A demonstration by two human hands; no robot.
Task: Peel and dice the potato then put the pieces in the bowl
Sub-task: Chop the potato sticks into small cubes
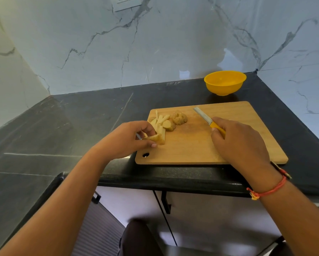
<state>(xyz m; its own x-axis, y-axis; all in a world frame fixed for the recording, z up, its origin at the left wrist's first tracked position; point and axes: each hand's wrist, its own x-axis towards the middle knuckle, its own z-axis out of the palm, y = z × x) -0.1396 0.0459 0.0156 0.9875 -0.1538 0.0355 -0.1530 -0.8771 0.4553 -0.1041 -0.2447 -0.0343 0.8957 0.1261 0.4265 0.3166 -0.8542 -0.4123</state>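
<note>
Wooden cutting board (192, 146) on the dark counter (62, 126) carries, from left to right, the left hand (129, 139), palm down, pinching a potato wedge (156, 139) between thumb and fingers, cut potato pieces (163, 122) just behind it, and the right hand (242, 143) curled round the handle of a knife (203, 115), with the yellow bowl (225, 83) beyond the board's far edge.

On the cutting board (192, 146), the right hand (242, 143) is covering most of the yellow handle of the knife (204, 116) — only a short stretch is showing next to the blade. At the board's left edge, the fingers (149, 128) of the left hand (127, 140) are hiding part of the potato piece (158, 139) they are pinching, and a thin metal sliver (138, 136) is peeking out beneath them, too small to identify. The brownish lump (179, 118) toward the board's far side is showing too softly to tell peel from potato. Far beyond the board, a wall socket (126, 2) is being cut off by the top edge.
</note>
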